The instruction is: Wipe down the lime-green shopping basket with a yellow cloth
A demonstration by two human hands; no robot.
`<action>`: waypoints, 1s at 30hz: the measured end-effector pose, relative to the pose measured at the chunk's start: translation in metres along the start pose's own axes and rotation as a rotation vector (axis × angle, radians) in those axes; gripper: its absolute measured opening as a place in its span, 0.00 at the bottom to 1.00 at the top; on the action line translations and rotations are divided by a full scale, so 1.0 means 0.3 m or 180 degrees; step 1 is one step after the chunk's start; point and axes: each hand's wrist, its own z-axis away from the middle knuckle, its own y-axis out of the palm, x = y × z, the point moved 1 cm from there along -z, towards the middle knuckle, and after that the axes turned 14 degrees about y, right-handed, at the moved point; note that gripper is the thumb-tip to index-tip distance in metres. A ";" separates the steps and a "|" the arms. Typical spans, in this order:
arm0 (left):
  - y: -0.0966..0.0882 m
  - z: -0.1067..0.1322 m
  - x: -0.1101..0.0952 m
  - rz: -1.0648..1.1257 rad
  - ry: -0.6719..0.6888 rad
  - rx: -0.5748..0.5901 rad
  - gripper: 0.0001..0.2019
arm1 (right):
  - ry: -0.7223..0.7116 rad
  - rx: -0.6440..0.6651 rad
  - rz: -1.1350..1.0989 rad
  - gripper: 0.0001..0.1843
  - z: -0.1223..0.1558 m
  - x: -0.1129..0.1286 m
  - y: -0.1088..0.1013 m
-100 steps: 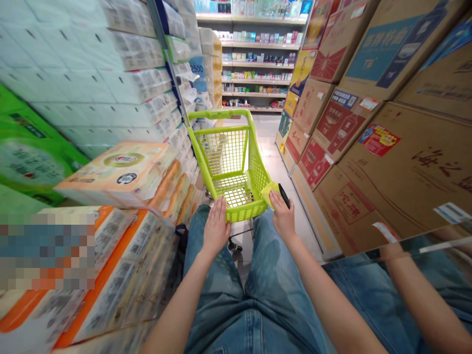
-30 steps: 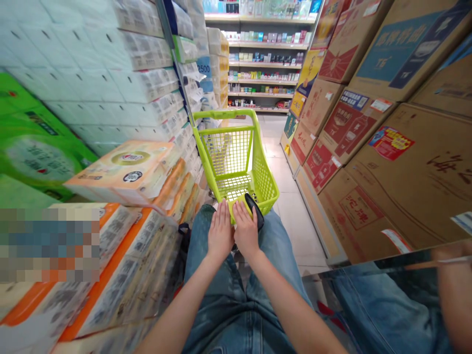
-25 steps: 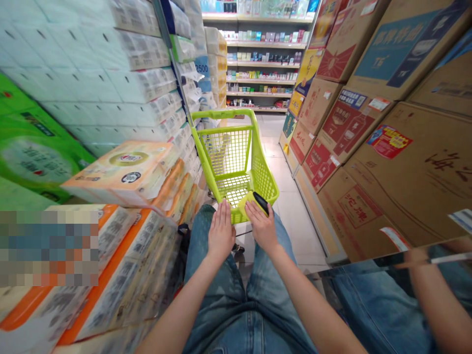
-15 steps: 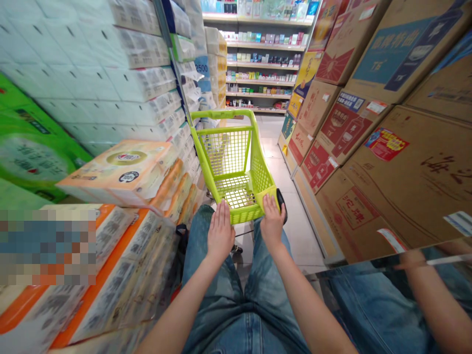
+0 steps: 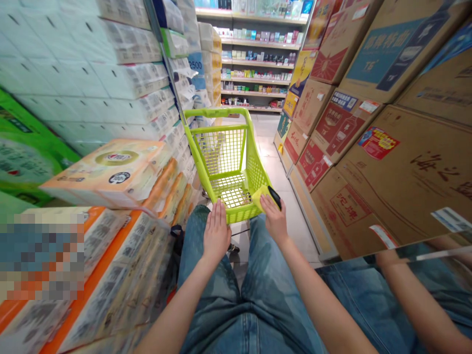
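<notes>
A small lime-green shopping cart (image 5: 221, 147) stands in the aisle right in front of my knees, and its basket looks empty. My left hand (image 5: 217, 232) lies on the cart's near rim with its fingers stretched forward, holding nothing. At the near right corner of the rim, my right hand (image 5: 275, 220) grips a flat black object (image 5: 275, 196) against a yellow-green patch (image 5: 261, 194). I cannot tell what the black object is. My legs in blue jeans (image 5: 254, 295) fill the lower middle.
Stacked packs of tissue paper (image 5: 110, 172) wall the left side, close to the cart. Cardboard cartons (image 5: 368, 147) are piled along the right. A tiled floor strip (image 5: 273, 167) runs ahead to shelves of small goods (image 5: 258, 54). A reflective panel (image 5: 405, 295) sits at lower right.
My right hand slid with the black object from the middle of the rim, beside my left hand, out to the right corner. The view swung slightly left.
</notes>
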 end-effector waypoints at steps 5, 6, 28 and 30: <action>0.005 -0.002 -0.004 0.0028 -0.0039 -0.0064 0.43 | 0.0772 -0.0312 -0.0001 0.39 -0.031 0.037 0.032; 0.005 -0.001 -0.005 0.0022 -0.0047 -0.0065 0.43 | 0.0768 -0.0284 -0.0016 0.39 -0.020 0.095 0.050; 0.011 0.003 -0.006 -0.0021 -0.0094 -0.0066 0.42 | 0.0551 -0.0266 -0.0003 0.37 0.030 0.199 0.083; 0.012 0.005 -0.001 -0.0071 -0.0113 -0.0032 0.40 | 0.0340 -0.0075 -0.0133 0.34 0.064 0.322 0.118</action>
